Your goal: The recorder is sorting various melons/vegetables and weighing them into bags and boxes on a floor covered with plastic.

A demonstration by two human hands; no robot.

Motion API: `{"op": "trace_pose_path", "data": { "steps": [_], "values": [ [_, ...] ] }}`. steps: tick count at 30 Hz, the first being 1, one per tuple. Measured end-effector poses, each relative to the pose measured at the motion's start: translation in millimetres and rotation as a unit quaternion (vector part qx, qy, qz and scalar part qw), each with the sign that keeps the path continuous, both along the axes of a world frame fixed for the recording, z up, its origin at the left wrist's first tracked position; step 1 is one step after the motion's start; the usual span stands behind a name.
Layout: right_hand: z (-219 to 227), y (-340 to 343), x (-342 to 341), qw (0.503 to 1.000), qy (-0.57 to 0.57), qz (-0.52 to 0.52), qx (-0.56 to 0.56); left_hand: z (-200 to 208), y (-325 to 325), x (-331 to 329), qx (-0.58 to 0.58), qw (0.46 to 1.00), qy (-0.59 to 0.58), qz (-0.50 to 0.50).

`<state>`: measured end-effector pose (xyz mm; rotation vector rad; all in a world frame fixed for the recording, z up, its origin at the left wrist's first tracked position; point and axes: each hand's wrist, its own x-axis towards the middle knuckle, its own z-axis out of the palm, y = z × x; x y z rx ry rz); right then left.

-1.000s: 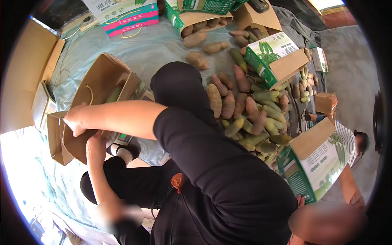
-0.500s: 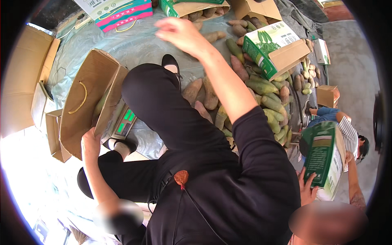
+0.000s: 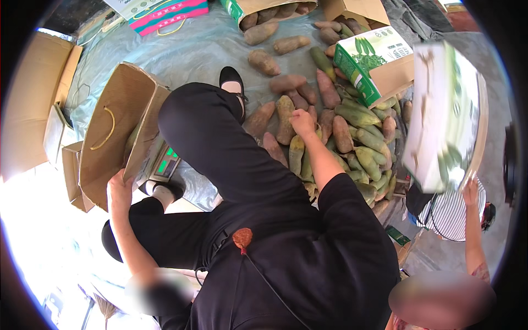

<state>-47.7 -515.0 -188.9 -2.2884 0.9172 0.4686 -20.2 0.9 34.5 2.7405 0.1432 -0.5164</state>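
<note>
The person's left hand [image 3: 118,190] grips the near edge of a brown cardboard box [image 3: 104,170], with thumb and fingers pressed on its wall. The box tilts a little, and a yellow cord handle [image 3: 111,129] hangs on its inside. A scale [image 3: 164,165] with green display shows at its right; whether the box rests on it, one cannot tell. The right hand [image 3: 303,122] is curled narrow above the pile of root vegetables [image 3: 363,137], just beside a brown root [image 3: 285,118]; one cannot tell if it holds something. On the right, a co-worker's hand [image 3: 470,192] holds a blurred white box [image 3: 440,121].
</note>
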Motion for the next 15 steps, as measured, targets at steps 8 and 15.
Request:
{"op": "trace_pose_path", "data": {
  "steps": [8, 15],
  "values": [
    [31.8, -10.7, -17.2, 0.981, 0.01, 0.069, -0.18, -2.5, 3.7, -3.9, -0.016, 1.0, -0.013, 0.007],
    [-51.3, -122.8, -104.0, 0.995, -0.055, -0.079, 0.002, -6.7, -13.0, 15.1, -0.025, 1.0, -0.002, -0.014]
  ]
}}
